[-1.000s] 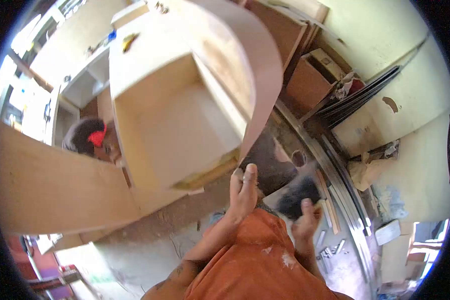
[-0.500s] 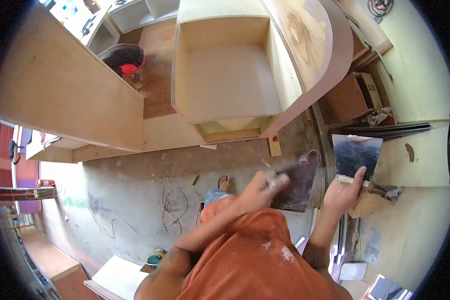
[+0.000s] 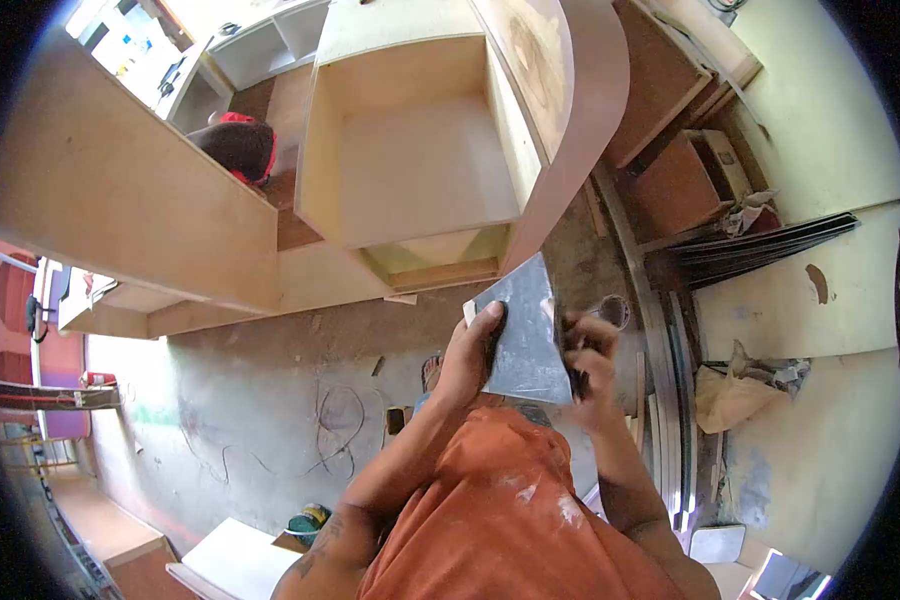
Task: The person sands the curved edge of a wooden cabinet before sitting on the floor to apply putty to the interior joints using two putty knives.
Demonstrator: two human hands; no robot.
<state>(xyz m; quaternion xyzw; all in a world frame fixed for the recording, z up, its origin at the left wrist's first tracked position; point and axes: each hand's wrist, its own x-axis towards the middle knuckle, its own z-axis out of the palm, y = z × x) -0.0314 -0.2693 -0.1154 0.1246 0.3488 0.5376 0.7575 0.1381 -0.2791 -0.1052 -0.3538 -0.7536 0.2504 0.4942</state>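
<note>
My left hand (image 3: 467,350) grips a thin, flat grey plate (image 3: 526,335), like a putty spreader, its thumb lying on the face. The plate's surface is scuffed and streaked, with a pale edge by the thumb. At its right side my right hand (image 3: 593,362) has its fingers curled and somewhat blurred. They close on a dark thin plate (image 3: 567,340), seen nearly edge-on against the grey one. Both hands are in front of my orange shirt (image 3: 470,500), which has white smears.
An open wooden cabinet box (image 3: 420,160) stands ahead, beside a large wood panel (image 3: 120,190). A person (image 3: 245,150) is behind the panel. A cord (image 3: 330,430) lies on the concrete floor (image 3: 220,400). Dark strips (image 3: 760,252) and a crumpled bag (image 3: 735,395) lie at right.
My right hand has come left from the pale boards to meet the left hand. The plates, apart before, are now together in front of me. The view has shifted slightly.
</note>
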